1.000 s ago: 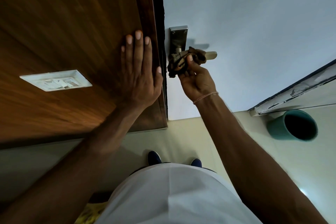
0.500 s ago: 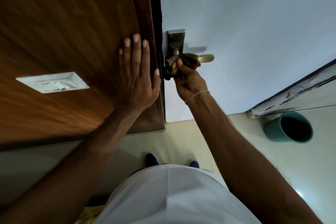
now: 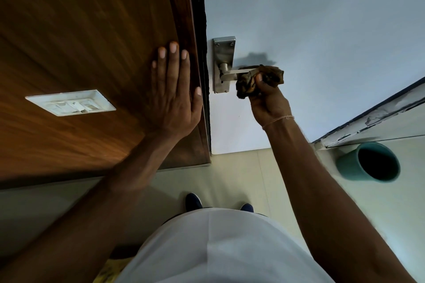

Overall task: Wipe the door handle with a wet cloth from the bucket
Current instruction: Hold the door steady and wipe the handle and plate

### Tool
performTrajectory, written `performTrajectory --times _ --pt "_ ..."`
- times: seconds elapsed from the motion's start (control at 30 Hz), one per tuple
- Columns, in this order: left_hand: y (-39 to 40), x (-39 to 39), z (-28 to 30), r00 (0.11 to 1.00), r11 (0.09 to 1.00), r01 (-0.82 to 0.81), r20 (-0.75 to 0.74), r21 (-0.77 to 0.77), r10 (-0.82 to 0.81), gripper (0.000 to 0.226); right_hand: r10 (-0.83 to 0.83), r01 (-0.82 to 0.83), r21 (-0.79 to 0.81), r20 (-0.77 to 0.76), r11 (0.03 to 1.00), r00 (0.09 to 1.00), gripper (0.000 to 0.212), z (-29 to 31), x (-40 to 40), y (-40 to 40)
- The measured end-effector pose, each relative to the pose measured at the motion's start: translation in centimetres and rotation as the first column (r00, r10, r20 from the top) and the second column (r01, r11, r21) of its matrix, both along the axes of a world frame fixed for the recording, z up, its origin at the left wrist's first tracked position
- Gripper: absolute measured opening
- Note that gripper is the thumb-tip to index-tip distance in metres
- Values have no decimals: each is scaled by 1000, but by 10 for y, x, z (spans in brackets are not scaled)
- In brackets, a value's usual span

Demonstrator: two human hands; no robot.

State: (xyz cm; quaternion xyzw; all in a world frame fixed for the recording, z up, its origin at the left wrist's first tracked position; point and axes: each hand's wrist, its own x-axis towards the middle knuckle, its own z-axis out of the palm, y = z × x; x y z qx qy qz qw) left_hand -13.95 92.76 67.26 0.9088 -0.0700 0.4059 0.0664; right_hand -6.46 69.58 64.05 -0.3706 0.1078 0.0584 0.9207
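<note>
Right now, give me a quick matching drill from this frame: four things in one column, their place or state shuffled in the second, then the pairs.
Things:
1. left hand
2. cloth
3. bucket
4. switch plate

Places or states:
A. standing on the floor, at the right
B. flat against the wooden panel, fingers spread
C. white, set into the wooden panel
D. bunched over the outer end of the door handle, gripped by the right hand

Pairs: 1-B, 2-D, 3-A, 4-C
</note>
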Motion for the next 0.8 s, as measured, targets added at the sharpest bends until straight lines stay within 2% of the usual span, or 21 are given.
performTrajectory --times 0.03,0.1,0.17,0.23,0.3,0.43,0.47,0.5,0.53,0.6,0.63,0.7,0.8 --pt "-2 0 0 1000 1000 -5 1 -8 5 83 5 -5 -14 15 1000 1000 15 1 0 -3" --pt "-4 0 1 1000 1000 -13 -2 -24 13 83 -13 14 -79 20 997 1000 35 5 -1 -6" --pt "-6 0 1 1000 999 -17 -5 -30 16 84 -34 45 -133 86 990 996 28 9 -2 -9" --pt "-6 0 1 1000 999 -22 -6 -29 22 85 -43 77 -265 133 961 990 19 12 -2 -14" --pt "-6 1 0 1000 999 -28 -8 -29 28 85 -51 120 -460 160 880 986 18 18 -1 -20" --pt "-9 2 0 999 998 -42 -12 -47 41 84 -14 204 -727 259 655 966 43 30 2 -28" --pt "-10 2 0 999 998 -43 -12 -53 42 84 15 249 -783 312 571 950 47 34 2 -29" --pt "-10 2 -1 999 997 -43 -13 -59 42 84 82 297 -838 372 458 925 47 36 4 -30" --pt "-10 2 -1 999 997 -42 -13 -61 41 84 163 373 -884 427 282 889 42 38 4 -30" --pt "-10 3 -1 999 998 -38 -12 -59 37 83 337 536 -843 491 -48 803 31 43 5 -29" --pt "-10 3 -1 999 998 -36 -10 -56 35 83 384 577 -807 497 -124 778 26 43 5 -27" --pt "-10 2 -1 999 998 -36 -7 -52 36 84 424 634 -750 521 -188 741 23 42 3 -18" --pt "-11 3 -1 999 997 -34 -4 -63 34 84 458 718 -659 579 -224 675 32 37 -2 1"
